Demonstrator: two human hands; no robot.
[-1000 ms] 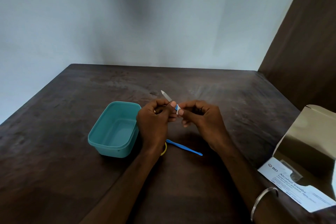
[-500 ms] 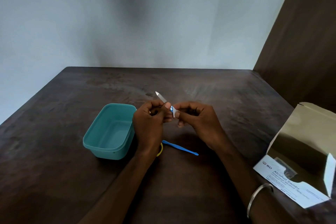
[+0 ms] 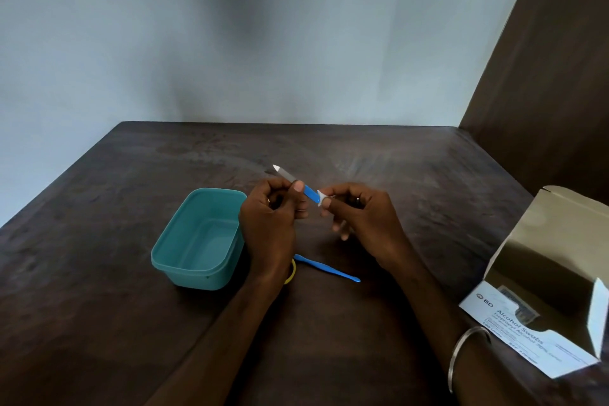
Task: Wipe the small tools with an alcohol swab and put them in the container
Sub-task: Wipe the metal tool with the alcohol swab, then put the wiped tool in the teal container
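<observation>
A dark bench in a plain corner.

The bench is dark brown wood, its top worn and streaked, pushed up against a pale grey-blue wall. To the right a dark brown panel rises beside it. A thin metal bangle circles a wrist near the front, and a yellow band lies on the bench.

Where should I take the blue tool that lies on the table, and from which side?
Pinch the blue tool from above at its thicker left part, near the left hand's wrist. It lies flat and tapers thin to the right, so fingers close across its width.
</observation>
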